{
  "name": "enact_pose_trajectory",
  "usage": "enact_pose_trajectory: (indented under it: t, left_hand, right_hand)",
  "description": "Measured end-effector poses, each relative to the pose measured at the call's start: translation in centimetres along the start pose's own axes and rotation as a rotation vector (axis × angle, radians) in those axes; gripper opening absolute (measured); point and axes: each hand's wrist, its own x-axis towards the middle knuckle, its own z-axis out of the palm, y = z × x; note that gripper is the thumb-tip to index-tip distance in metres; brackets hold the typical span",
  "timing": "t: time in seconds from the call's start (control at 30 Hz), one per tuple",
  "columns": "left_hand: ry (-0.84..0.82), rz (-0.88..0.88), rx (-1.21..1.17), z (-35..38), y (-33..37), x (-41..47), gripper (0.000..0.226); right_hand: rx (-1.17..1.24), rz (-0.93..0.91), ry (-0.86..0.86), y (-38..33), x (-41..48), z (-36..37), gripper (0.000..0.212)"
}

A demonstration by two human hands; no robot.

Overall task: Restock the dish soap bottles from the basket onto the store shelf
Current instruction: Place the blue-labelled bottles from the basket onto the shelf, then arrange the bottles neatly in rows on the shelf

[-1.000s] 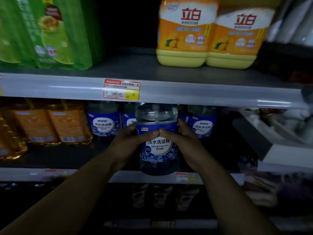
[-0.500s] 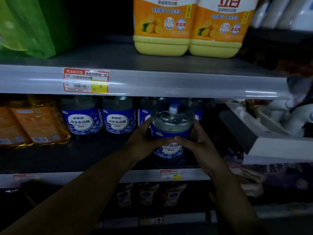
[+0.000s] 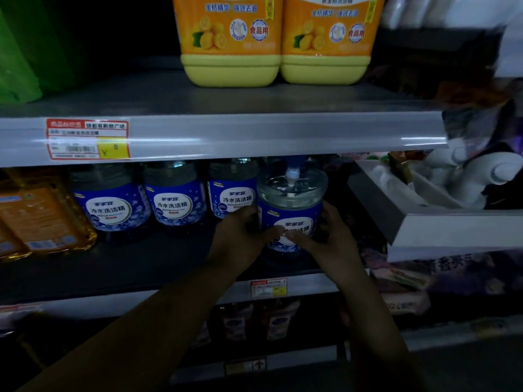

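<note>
Label 家家宜; clear btl (image 3: 293,193) w/ blue wrap, upright on shelf (image 3: 141,270); L hand (image 3: 240,239), R hand (image 3: 332,246) curled round it

head cam | faces forward, slightly down | close to shelf (image 3: 220,134)

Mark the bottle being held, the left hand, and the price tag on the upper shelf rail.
held bottle (image 3: 294,213): head view, blue label above the thumbs.
left hand (image 3: 240,237): head view, back of the hand.
upper price tag (image 3: 87,139): head view, middle of the tag.
</note>
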Motion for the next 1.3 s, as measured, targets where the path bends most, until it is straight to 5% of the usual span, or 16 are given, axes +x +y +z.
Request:
enact_pose_trajectory:
  t: [0.6, 0.83, 1.17, 1.3]
  left_hand:
    - [-0.057, 0.032, 0.115, 0.3, 0.3, 0.2, 0.052]
    - [-0.045, 0.139, 0.405, -3.5, 0.5, -0.9, 0.054]
    - [0.118, 0.11, 0.716, -16.5, -1.4, -4.5, 0.043]
    - [0.273, -0.011, 0.693, -23.3, -2.4, -7.5, 0.064]
  right_hand:
    - [-0.064, -0.033, 0.012, 0.0, -0.3, -0.2, 0.08]
    - [-0.211, -0.171, 0.405, -0.5, -3.9, 2.7, 0.049]
    - [-0.432, -0.26, -0.159, -5.7, -3.2, 14.0, 0.061]
    - [-0.424, -0.264, -0.339, -7.9, -2.9, 20.7, 0.062]
